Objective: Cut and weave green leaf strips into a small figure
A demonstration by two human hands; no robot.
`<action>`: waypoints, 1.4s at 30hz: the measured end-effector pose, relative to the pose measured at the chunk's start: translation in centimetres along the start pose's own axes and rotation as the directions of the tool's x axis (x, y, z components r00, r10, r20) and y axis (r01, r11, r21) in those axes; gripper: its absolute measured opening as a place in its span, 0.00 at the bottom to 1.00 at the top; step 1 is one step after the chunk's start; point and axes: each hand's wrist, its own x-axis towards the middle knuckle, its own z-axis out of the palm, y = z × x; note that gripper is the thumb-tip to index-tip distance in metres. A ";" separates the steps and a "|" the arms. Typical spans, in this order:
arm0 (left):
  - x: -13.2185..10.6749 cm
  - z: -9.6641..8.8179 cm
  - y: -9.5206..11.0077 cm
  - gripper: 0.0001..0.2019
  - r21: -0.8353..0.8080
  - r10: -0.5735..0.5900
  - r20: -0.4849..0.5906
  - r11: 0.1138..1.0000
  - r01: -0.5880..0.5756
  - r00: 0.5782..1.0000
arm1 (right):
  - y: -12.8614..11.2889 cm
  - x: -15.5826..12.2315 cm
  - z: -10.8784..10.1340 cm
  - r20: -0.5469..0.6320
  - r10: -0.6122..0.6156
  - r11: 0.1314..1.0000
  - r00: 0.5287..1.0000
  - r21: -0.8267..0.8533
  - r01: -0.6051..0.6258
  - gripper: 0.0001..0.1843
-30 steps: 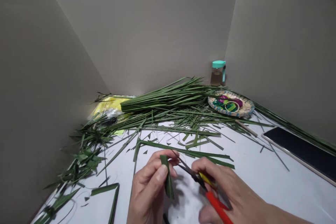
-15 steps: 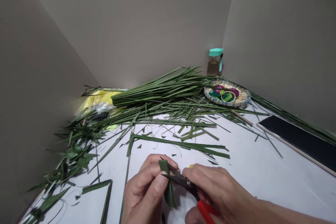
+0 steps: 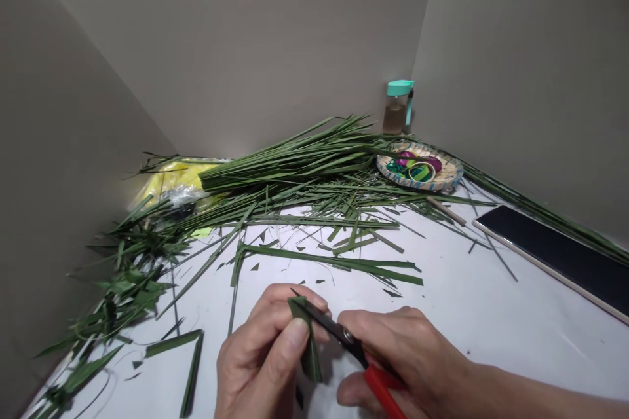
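Near the front of the table, my left hand (image 3: pixel 275 347) pinches a folded green leaf strip (image 3: pixel 310 357) between thumb and fingers. The strip's top end now slants to a point. My right hand (image 3: pixel 398 353) grips red-handled scissors (image 3: pixel 381 386), its fingers around the handles. Their dark blades lie closed together across the strip's upper end, just above my left thumb. Part of the handles is hidden by my right hand.
A bundle of long leaves (image 3: pixel 295 157) lies at the back, beside a yellow plastic bag (image 3: pixel 179 177). Farther right are a woven basket (image 3: pixel 449 173), a lidded bottle (image 3: pixel 394 118) and a black tablet-like device (image 3: pixel 555 249). Leaf scraps (image 3: pixel 361 245) litter the white tabletop (image 3: pixel 515 340).
The scissor blades have closed across the strip, and its top edge has gone from square to slanted. The whole view has shifted slightly, moving things up and left.
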 end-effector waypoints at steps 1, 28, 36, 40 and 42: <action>0.0 0.0 0.0 0.11 0.006 0.006 0.006 1.000 -0.006 1.000 | 0.0 0.0 0.0 0.007 0.003 1.000 1.000 0.007 -0.003 0.16; -0.1 0.0 0.0 0.10 0.015 0.066 0.056 0.998 -0.067 0.996 | -0.2 -0.8 0.3 -0.056 0.039 0.990 0.998 -0.130 -0.046 0.16; -0.2 0.1 0.0 0.10 -0.005 0.076 0.056 0.997 -0.076 0.996 | -0.3 -0.8 0.3 -0.056 -0.008 0.994 0.998 -0.109 0.002 0.20; -0.2 0.2 0.0 0.10 -0.011 0.078 0.035 0.997 -0.078 0.996 | -0.1 -0.6 0.2 -0.040 0.003 0.997 0.999 -0.081 -0.006 0.21; -0.1 0.2 -0.1 0.10 -0.007 0.080 0.039 0.997 -0.080 0.996 | 0.0 -0.7 0.3 -0.035 0.005 0.996 0.999 -0.089 -0.008 0.21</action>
